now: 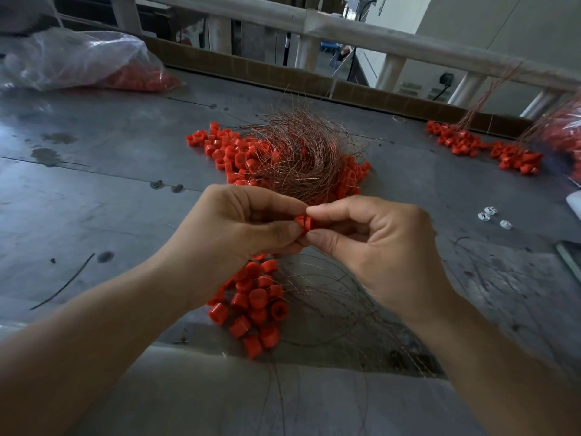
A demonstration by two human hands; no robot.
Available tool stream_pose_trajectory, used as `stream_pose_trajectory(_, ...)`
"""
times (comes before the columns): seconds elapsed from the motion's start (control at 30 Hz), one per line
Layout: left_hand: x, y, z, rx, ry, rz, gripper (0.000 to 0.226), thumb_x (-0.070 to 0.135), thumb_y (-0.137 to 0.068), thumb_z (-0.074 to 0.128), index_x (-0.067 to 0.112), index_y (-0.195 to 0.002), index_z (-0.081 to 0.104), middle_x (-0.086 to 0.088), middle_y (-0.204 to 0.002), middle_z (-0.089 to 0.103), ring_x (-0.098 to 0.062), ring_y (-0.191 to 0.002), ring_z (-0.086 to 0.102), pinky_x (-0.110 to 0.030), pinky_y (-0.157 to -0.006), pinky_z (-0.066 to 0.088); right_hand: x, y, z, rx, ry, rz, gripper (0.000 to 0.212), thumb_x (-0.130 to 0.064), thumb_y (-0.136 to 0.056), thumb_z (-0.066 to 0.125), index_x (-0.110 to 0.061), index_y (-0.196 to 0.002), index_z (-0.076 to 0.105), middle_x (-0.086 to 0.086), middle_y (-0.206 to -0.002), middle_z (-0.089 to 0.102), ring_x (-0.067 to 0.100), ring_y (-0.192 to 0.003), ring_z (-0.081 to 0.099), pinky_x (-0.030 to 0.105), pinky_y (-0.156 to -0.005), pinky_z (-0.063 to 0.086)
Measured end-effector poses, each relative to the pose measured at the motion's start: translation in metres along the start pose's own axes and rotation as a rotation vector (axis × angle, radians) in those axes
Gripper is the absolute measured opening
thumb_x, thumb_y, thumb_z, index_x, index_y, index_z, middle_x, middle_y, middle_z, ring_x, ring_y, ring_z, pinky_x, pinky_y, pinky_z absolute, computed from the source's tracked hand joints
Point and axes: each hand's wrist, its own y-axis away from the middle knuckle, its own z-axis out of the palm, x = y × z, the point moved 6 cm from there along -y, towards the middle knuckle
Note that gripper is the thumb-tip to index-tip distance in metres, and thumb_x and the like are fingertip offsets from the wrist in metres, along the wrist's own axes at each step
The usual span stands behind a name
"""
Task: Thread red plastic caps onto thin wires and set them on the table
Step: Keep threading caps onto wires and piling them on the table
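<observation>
A single red plastic cap is pinched between the fingertips of my left hand and my right hand, held above the grey metal table. Any wire at the cap is too thin to make out. Just beyond my hands lies a heap of red caps under a tangle of thin copper wires. Below my hands sits a smaller pile of red caps, with loose thin wires fanning out to the right of it.
A clear plastic bag with red caps stands at the back left. More caps on wires lie at the back right. Small white parts rest at the right. A pale rail and cardboard edge bound the table's far side.
</observation>
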Motion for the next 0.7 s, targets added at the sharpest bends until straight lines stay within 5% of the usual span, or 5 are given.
stream_pose_trajectory(0.7,-0.001,0.003,0.002,-0.096,-0.102,0.058,0.030,0.020,-0.055,0.067,0.025,-0.084,0.074,-0.005,-0.074,0.073,-0.014,-0.068,0.070,-0.016,-0.060,0.053,-0.010,0.006,0.000,0.060,0.207,-0.213,0.020,-0.011,-0.065,0.074,-0.004,-0.084,0.073,0.005,-0.076,0.071,0.008,-0.078,0.064,0.014,-0.067,0.052)
